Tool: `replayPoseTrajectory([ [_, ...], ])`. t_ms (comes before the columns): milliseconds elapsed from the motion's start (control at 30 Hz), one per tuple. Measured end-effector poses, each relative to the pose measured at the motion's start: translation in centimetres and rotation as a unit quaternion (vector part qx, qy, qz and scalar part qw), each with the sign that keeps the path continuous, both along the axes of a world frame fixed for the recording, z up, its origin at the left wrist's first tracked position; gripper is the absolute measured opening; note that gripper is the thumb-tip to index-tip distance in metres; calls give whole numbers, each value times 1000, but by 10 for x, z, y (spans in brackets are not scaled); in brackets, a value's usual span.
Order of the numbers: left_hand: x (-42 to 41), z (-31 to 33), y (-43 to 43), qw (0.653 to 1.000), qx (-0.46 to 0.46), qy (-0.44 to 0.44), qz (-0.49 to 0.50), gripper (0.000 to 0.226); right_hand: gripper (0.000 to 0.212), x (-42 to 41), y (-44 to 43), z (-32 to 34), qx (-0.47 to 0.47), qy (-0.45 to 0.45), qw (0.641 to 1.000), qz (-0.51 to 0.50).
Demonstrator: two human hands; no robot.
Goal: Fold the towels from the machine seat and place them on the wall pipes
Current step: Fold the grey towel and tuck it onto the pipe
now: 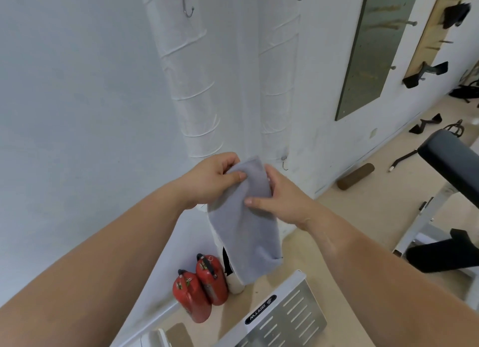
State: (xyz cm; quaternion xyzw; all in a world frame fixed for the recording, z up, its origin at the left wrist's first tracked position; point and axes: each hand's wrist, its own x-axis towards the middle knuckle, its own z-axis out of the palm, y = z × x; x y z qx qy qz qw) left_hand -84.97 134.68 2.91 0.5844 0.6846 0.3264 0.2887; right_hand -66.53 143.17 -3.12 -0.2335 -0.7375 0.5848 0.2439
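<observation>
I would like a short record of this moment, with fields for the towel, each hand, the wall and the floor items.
towel: grey towel, folded into a long strip, hanging down in the air
left hand: grips the towel's upper left edge, thumb on the front
right hand: grips the towel's right edge, thumb on the front
wall: two white wrapped wall pipes run vertically, with metal hooks above
floor: two red fire extinguishers stand by the wall, below the towel
towel on pipes: not yet

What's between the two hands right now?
In the head view, only the grey towel: the left hand pinches its upper left edge, the right hand grips the right edge, and the rest hangs down.
</observation>
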Motion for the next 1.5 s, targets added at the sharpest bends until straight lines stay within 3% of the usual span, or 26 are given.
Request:
replayPoseTrajectory([
  [100, 2, -3, 2, 995, 48, 50, 65, 18, 57, -1, -2, -42, 24, -127, 991, 19],
  [200, -6, -7, 1, 984, 91, 59, 141, 17, 18, 3, -4, -77, 31, -229, 973, 4],
  [233, -11, -10, 0, 980, 98, 60, 165, 17, 16, 6, -3, -85, 30, -238, 971, 2],
  [367, -39, -29, -10, 955, 100, 57, 274, 18, 8, 21, 6, -101, 20, -206, 978, -38],
  [533, -68, -71, -34, 909, 68, -5, 410, 19, 9, 37, 17, -102, -151, -26, 973, -173],
  [633, -65, -93, -44, 903, 36, -39, 426, 16, 18, 39, 16, -93, -161, 36, 965, -204],
  [733, -58, -111, -50, 902, 21, -47, 429, 14, 31, 37, 14, -82, -205, 68, 965, -149],
  [867, -51, -126, -56, 896, 0, -39, 442, 14, 21, 46, 12, -68, -252, 19, 968, -8],
  [967, -42, -137, -59, 899, -28, -11, 437, 16, 20, 54, 11, -69, -284, 35, 958, 23],
  [1100, -23, -154, -64, 898, -68, 101, 423, 16, 22, 62, 3, -77, -342, 67, 937, 37],
  [1167, -10, -157, -65, 904, -99, 120, 400, 40, 19, 65, -2, -81, -361, 63, 929, 48],
  [1267, 10, -154, -56, 945, -112, 131, 279, 65, 14, 70, -8, -81, -355, 41, 932, 57],
  [1400, 56, -132, -35, 993, -75, 2, 86, 49, 25, 66, -14, -80, -276, -13, 958, 79],
  [1500, 78, -125, -26, 987, -59, -147, 7, 26, 30, 64, -13, -75, -220, -11, 973, 71],
])
